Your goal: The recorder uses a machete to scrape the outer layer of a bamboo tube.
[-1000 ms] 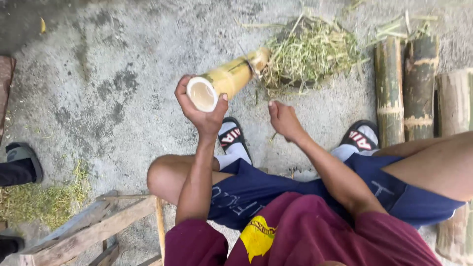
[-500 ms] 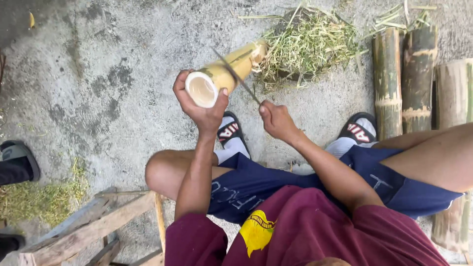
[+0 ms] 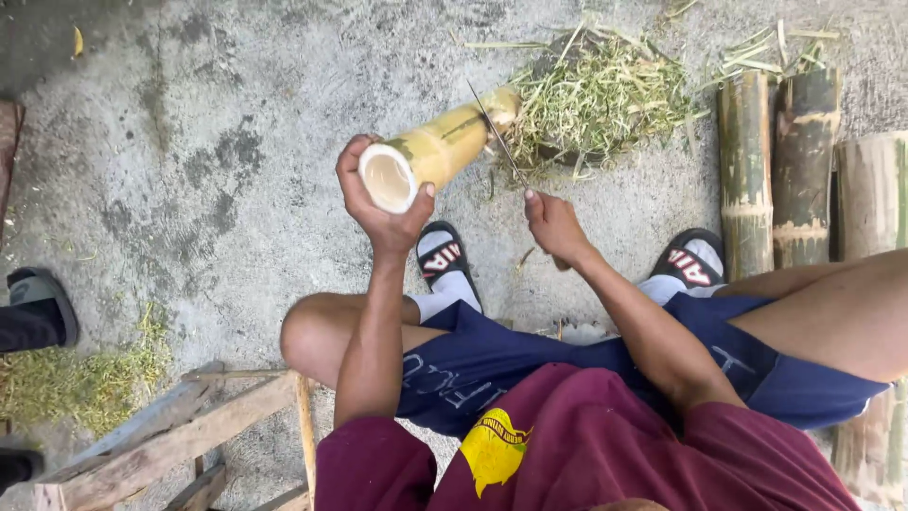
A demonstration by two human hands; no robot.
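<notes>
Two hands at work: left hand grips a hollow bamboo section aloft; right hand clasps a knife, blade on its far end, apparently shaving. Shavings pile lies beyond.

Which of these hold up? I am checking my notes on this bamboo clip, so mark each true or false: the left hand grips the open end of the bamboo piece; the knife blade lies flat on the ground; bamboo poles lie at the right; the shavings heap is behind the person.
1. The left hand grips the bamboo piece near its open end: true.
2. The knife lies flat on the ground: false; the right hand holds it, blade against the bamboo piece.
3. Bamboo poles lie at the right: true.
4. The shavings heap is behind the person: false; it is ahead, beyond the bamboo piece.
</notes>
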